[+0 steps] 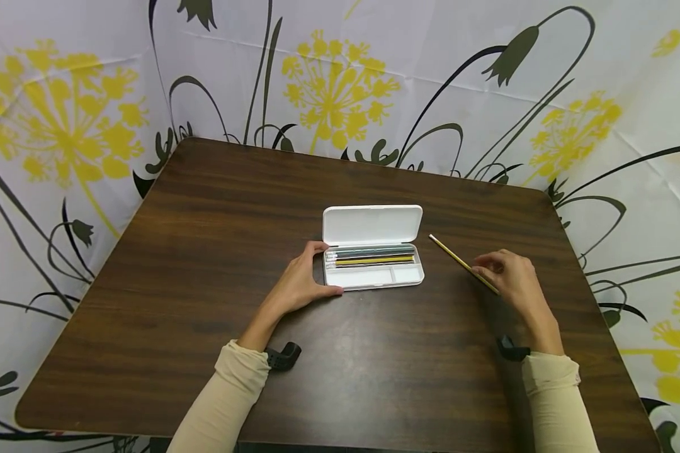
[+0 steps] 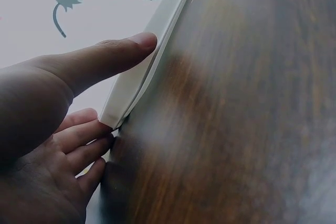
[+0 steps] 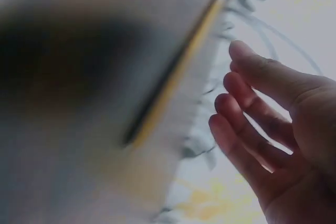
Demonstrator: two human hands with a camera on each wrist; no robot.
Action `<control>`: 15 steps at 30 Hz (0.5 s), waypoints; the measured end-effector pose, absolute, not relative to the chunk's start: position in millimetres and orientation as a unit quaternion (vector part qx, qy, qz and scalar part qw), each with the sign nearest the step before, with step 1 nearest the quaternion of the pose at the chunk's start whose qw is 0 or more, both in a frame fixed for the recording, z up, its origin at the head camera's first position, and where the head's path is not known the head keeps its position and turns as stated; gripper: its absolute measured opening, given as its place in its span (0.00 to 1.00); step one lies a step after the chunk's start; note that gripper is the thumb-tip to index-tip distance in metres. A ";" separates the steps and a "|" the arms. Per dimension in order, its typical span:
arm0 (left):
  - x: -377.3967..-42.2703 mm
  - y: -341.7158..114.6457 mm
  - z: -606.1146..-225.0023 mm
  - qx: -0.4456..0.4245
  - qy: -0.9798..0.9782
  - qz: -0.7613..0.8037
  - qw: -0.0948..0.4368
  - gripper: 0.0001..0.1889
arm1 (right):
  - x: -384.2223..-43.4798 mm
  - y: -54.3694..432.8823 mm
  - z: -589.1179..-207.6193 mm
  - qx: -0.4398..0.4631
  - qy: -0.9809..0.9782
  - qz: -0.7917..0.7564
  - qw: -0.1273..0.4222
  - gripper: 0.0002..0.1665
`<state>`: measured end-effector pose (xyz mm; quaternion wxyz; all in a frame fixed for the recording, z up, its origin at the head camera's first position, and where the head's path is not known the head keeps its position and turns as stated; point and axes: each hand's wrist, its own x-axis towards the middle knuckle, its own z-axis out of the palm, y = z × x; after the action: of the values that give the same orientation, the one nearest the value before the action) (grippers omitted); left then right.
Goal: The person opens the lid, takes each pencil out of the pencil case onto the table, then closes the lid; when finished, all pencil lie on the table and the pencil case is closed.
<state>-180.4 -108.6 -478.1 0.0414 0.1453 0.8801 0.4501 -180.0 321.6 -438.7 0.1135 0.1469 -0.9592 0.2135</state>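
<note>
A white pencil case point(image 1: 358, 277) lies on the table with its lid point(image 1: 372, 225) raised at the back. Inside, several pencils point(image 1: 374, 259), silvery, dark and yellow, fill the rear compartment; two front compartments look bare. My left hand point(image 1: 301, 284) grips the case's left end, thumb along the front edge and fingers at the back corner. To the right of the case, a yellow and black pencil point(image 1: 452, 254) with a white end lies slantwise on the table. Just over its near end is my right hand point(image 1: 511, 277), fingers loosely bent; the right wrist view shows them apart from the pencil point(image 3: 176, 74).
The brown wood-grain table point(image 1: 204, 220) has rounded corners and carries the case and pencil. Behind and beside it hangs a white cloth point(image 1: 442, 38) with yellow and dark green flower prints. Dark bands point(image 1: 284, 357) circle both wrists.
</note>
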 end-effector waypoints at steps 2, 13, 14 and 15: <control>-180.9 -110.0 -477.0 0.145 0.881 0.449 0.038 0.49 | -190.1 305.0 -429.2 0.178 -0.949 0.222 0.135 0.09; -178.9 -110.0 -477.0 0.144 0.883 0.445 0.039 0.49 | -229.0 194.4 -406.4 0.331 -0.899 0.275 0.076 0.10; -179.0 -109.7 -476.7 0.145 0.883 0.445 0.039 0.49 | -229.8 189.2 -405.8 0.337 -0.897 0.277 0.069 0.10; -179.1 -109.4 -476.4 0.145 0.883 0.446 0.040 0.49 | -230.3 185.4 -405.6 0.342 -0.896 0.277 0.064 0.10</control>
<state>-179.1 -109.4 -476.4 0.0400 0.1449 0.8825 0.4456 -230.3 185.4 -405.6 0.0643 0.3418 -0.8958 0.2768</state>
